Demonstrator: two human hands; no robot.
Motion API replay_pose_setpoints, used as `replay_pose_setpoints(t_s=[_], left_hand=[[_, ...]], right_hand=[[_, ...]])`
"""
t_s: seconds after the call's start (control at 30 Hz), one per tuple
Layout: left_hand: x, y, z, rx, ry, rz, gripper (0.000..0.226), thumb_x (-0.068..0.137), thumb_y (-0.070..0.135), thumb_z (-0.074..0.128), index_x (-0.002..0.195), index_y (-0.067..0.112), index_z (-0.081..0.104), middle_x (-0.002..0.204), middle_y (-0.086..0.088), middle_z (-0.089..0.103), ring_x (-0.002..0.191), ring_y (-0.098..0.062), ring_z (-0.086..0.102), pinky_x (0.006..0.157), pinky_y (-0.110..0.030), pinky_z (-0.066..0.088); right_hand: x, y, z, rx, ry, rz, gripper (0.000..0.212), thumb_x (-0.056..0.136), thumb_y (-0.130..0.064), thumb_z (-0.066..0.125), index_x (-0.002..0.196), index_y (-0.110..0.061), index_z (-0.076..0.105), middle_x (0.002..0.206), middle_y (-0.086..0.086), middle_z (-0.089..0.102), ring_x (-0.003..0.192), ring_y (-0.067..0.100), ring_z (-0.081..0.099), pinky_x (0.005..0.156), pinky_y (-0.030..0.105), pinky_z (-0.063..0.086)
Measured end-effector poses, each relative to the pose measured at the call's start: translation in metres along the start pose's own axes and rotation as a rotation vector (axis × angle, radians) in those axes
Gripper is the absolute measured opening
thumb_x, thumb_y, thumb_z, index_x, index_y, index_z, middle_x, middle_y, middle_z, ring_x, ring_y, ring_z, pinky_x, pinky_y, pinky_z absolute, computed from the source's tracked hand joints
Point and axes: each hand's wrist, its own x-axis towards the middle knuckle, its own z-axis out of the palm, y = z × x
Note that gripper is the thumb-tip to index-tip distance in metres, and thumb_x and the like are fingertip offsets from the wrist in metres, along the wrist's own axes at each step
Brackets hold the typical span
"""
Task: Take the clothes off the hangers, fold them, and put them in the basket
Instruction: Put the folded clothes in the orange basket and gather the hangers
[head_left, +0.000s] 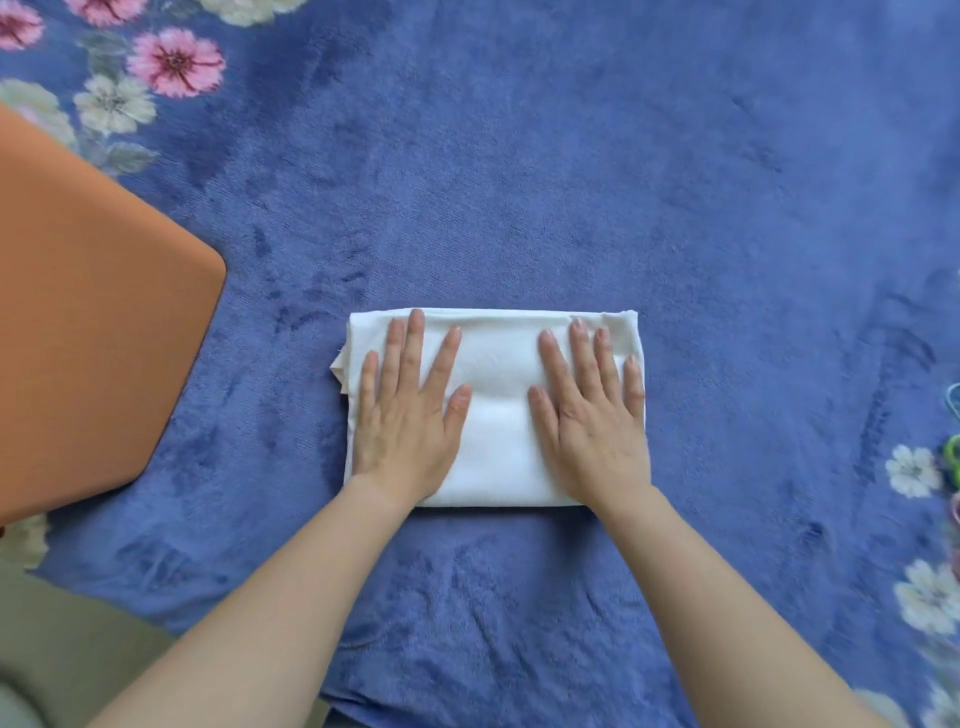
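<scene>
the folded white garment (496, 415) lies flat at the middle of the blue floral blanket (623, 182). your left hand (408, 410) and right hand (589, 415) press on it palm-down, fingers straight and spread. an orange surface (88, 312) lies well apart at left.

White garment (496, 415) lies folded in a flat rectangle on blue carpet (623, 182).

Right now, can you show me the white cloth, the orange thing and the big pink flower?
white cloth (496, 431): head view, bare middle of its top.
orange thing (93, 312): head view, middle of its flat face.
big pink flower (175, 62): head view, its dark red centre.
</scene>
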Motion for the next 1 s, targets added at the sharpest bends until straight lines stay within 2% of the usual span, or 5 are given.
replay_pose_setpoints(t_s=[0.27, 0.43, 0.63, 0.77, 1.0], left_hand=[[-0.009, -0.02, -0.001, -0.124, 0.06, -0.137, 0.061, 0.096, 0.047, 0.041, 0.152, 0.025, 0.029, 0.16, -0.012, 0.02, 0.144, -0.025, 0.015, 0.115, -0.043, 0.008], [-0.035, -0.031, -0.022, -0.85, 0.175, -0.662, 0.063, 0.084, 0.023, 0.075, 0.137, 0.009, 0.044, 0.128, -0.008, 0.051, 0.114, -0.021, 0.053, 0.105, -0.04, 0.042], [-0.013, -0.033, -0.054, -1.371, -0.243, -0.948, 0.023, 0.084, 0.015, 0.072, 0.105, 0.007, 0.066, 0.102, -0.009, 0.073, 0.083, -0.019, 0.071, 0.071, -0.032, 0.059], [-0.023, -0.034, -0.107, -1.617, -0.64, -0.959, 0.031, 0.086, 0.01, 0.065, 0.116, 0.003, 0.066, 0.106, -0.012, 0.074, 0.088, -0.025, 0.072, 0.075, -0.035, 0.058], [-0.095, -0.042, -0.241, -1.842, -0.663, -0.857, 0.064, 0.057, 0.007, 0.069, 0.121, 0.006, 0.063, 0.117, -0.016, 0.069, 0.098, -0.033, 0.067, 0.082, -0.042, 0.056]], right_hand=[[-0.006, 0.043, -0.013, 0.23, -0.021, 0.142, 0.063, 0.096, -0.05, 0.024, 0.153, -0.026, 0.027, 0.16, -0.001, 0.026, 0.145, 0.021, 0.022, 0.115, 0.039, 0.02], [-0.039, 0.043, -0.033, 0.788, 0.06, 0.706, 0.04, 0.087, -0.037, 0.069, 0.118, -0.014, 0.058, 0.095, -0.003, 0.061, 0.096, 0.02, 0.059, 0.08, 0.028, 0.04], [-0.05, 0.032, -0.047, 1.157, -0.16, 0.834, 0.02, 0.085, -0.024, 0.073, 0.075, -0.011, 0.062, 0.072, -0.004, 0.064, 0.064, 0.013, 0.056, 0.06, 0.023, 0.043], [-0.06, 0.026, -0.091, 1.349, -0.196, 0.855, 0.014, 0.085, -0.015, 0.07, 0.085, -0.008, 0.058, 0.085, 0.007, 0.064, 0.079, 0.02, 0.058, 0.066, 0.033, 0.049], [-0.104, -0.027, -0.22, 1.406, -0.335, 0.689, 0.01, 0.088, -0.012, 0.063, 0.084, -0.01, 0.055, 0.08, 0.004, 0.065, 0.07, 0.015, 0.061, 0.064, 0.028, 0.05]])
